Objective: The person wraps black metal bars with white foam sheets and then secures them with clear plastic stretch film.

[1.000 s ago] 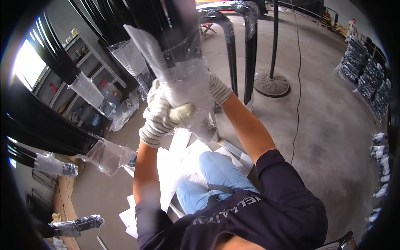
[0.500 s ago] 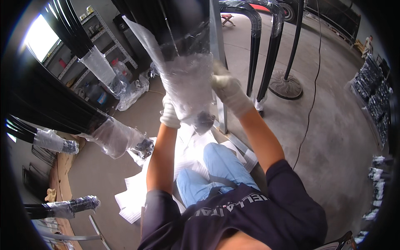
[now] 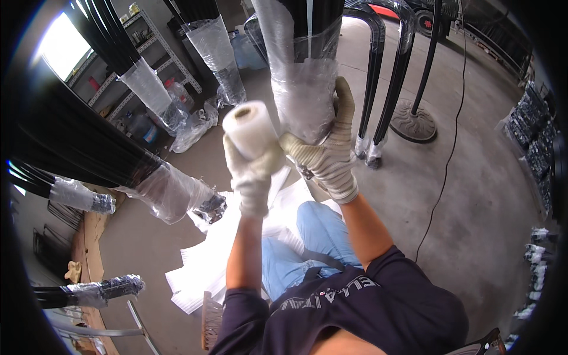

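Note:
My left hand (image 3: 251, 177), in a whitish knit glove, is closed around the lower part of a roll of clear stretch film (image 3: 253, 131). The roll's cardboard core faces up. Just right of it, a bundle of black tubes (image 3: 322, 44) comes down from above, its lower end wrapped in film (image 3: 305, 94). My right hand (image 3: 331, 157), gloved too, rests against the bottom of this wrapped end. Its fingers stretch up along the right side and its thumb points left, spread apart. Whether film runs from the roll to the bundle I cannot tell.
More film-wrapped bundles (image 3: 171, 192) hang or lean at the left. White foam sheets (image 3: 201, 266) lie under my legs. At the right are bent black tubes (image 3: 373, 77), a round base (image 3: 414, 121) and a cable (image 3: 452, 154). Metal shelving (image 3: 157, 44) stands at the far left.
Both hands were around the wrapped end, blurred. The film roll now shows in my left hand, left of the bundle. My right hand has come lower, and the bundle appears further right.

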Available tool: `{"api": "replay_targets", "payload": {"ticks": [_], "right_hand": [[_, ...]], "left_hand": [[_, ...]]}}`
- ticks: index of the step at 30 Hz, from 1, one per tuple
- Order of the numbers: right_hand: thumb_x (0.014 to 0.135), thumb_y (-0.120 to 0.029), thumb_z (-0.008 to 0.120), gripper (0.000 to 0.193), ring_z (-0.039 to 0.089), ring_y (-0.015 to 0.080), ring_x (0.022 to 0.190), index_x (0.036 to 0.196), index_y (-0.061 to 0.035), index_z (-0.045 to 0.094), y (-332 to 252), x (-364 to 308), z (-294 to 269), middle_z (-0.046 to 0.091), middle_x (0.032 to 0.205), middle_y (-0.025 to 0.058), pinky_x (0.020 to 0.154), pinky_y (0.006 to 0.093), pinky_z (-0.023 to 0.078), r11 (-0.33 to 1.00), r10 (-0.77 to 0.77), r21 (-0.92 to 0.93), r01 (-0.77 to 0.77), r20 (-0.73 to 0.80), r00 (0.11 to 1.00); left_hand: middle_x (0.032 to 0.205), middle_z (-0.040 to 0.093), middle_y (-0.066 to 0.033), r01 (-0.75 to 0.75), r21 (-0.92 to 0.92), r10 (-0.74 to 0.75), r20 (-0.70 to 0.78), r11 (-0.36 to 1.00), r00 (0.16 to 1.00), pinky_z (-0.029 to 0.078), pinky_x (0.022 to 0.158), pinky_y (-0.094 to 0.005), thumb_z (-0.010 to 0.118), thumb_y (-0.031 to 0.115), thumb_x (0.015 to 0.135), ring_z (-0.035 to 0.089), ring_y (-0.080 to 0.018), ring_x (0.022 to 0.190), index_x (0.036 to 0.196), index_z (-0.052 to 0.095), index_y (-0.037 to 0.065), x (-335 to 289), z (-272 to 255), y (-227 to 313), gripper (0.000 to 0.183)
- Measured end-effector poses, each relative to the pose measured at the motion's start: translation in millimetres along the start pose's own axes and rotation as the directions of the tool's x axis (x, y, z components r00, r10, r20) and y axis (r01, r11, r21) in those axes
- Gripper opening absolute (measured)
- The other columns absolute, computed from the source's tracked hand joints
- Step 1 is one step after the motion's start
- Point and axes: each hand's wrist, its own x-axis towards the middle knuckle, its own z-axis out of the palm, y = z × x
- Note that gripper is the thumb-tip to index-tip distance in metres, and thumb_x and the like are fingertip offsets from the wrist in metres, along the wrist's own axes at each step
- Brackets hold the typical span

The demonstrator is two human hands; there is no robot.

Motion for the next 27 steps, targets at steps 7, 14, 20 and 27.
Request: {"api": "replay_targets", "payload": {"ticks": [7,14,20,27], "right_hand": [[0.06,-0.018,0.077,0.093,0.042,0.0209,0.108,0.131,-0.0031,0.019,3.2,-8.3,-23.0,0.039,0.118,0.0123,0.088,0.0307,0.039,0.923,0.153,0.331,-0.194,0.146,0.977],[0.063,-0.013,0.075,0.081,0.051,0.0171,0.093,0.126,-0.0087,0.024,-71.4,-56.3,-8.6,0.048,0.104,0.0074,0.079,0.0272,0.044,0.99,0.109,-0.109,-0.095,0.131,0.985],[0.059,-0.009,0.076,0.067,0.05,0.0119,0.088,0.11,-0.0094,0.033,-48.7,-48.7,-31.5,0.048,0.1,0.0038,0.079,0.0265,0.044,0.984,0.175,0.004,-0.179,0.181,0.968],[0.057,-0.014,0.079,0.071,0.051,0.0125,0.088,0.111,-0.0059,0.033,-63.9,-48.6,-37.8,0.049,0.097,0.0043,0.077,0.0277,0.044,0.961,0.008,-0.273,0.053,0.219,0.976]], "left_hand": [[0.093,0.055,-0.0068,0.173,-0.187,-0.155,0.107,0.967,0.982,0.043,0.073,-0.028,0.068,0.004,0.062,0.053,-0.0145,0.081,0.103,0.047,0.002,-47.0,9.6,54.9,0.046],[0.094,0.055,-0.0073,0.154,-0.109,-0.122,0.253,0.982,0.96,0.045,0.071,-0.027,0.071,0.008,0.063,0.055,-0.0146,0.084,0.107,0.046,0.002,-55.8,8.5,33.0,0.051],[0.121,0.039,-0.0157,-0.167,-0.15,0.221,0.521,0.975,0.824,0.037,0.092,-0.038,0.075,0.025,0.06,0.04,-0.0298,0.113,0.129,0.031,0.003,-29.8,-23.6,36.3,0.085],[0.129,0.038,-0.0107,0.659,-0.62,0.014,0.733,0.427,0.68,0.031,0.098,-0.0328,0.08,0.042,0.051,0.035,-0.022,0.12,0.134,0.019,0.006,5.8,22.7,13.2,0.11]]}}
